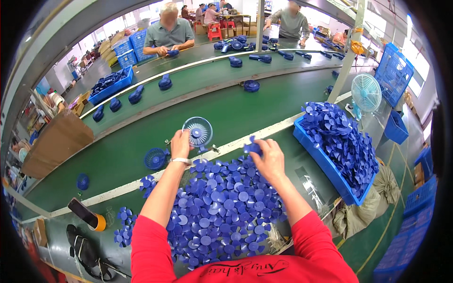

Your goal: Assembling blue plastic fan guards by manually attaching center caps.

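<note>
My left hand [180, 145] grips a small round fan housing [198, 131] with a blue slatted cage, held up over the green belt. In my right hand [270, 159] is a blue fan blade [253, 146], pinched between thumb and fingers just right of the housing and apart from it. Below both hands spreads a large heap of loose blue fan blades [217, 203] on the table before me. Another blue fan housing [156, 158] lies on the belt to the left of my left hand.
A blue crate [321, 158] piled with blades stands at the right, near a light-blue desk fan [366, 92]. A phone [83, 212] leans on a yellow holder at the left. Handheld fans [165, 82] line the far belt, where two people work. A cardboard box [56, 144] sits at far left.
</note>
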The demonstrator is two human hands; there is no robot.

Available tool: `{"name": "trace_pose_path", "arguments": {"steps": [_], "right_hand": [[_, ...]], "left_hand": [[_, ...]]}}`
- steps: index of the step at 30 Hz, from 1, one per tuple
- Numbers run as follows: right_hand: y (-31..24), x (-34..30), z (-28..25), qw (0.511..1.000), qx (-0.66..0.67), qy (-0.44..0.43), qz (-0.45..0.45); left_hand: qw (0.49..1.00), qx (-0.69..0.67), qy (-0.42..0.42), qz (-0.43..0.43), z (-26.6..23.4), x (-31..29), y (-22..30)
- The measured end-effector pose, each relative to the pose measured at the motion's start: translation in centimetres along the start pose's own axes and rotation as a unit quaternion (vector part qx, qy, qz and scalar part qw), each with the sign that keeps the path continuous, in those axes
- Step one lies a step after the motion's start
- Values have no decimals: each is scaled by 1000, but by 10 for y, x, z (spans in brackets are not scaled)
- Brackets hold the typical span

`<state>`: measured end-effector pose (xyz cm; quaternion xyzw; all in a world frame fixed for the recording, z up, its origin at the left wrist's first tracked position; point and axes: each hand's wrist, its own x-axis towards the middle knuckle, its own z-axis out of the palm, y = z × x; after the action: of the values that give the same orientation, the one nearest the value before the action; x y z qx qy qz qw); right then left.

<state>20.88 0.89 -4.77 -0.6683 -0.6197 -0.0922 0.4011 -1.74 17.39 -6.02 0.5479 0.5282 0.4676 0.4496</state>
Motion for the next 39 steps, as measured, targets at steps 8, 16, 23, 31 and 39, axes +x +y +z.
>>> {"name": "trace_pose_path", "arguments": {"steps": [8,16,23,31,39], "right_hand": [[-87,0,-32,988,39,48,-145],[-100,-17,-48,984,23,86,-154],[-87,-17,-40,907,390,-107,121],[-101,-38,-25,972,206,-49,104],[-26,9,14,840,429,-114,311]], "left_hand": [[979,-108,-141,96,21,-125,55],[973,-55,-183,128,6,-153,62],[965,-21,-194,176,-2,-160,72],[975,54,-122,176,0,-165,57],[984,-65,-165,25,2,-90,32]]}}
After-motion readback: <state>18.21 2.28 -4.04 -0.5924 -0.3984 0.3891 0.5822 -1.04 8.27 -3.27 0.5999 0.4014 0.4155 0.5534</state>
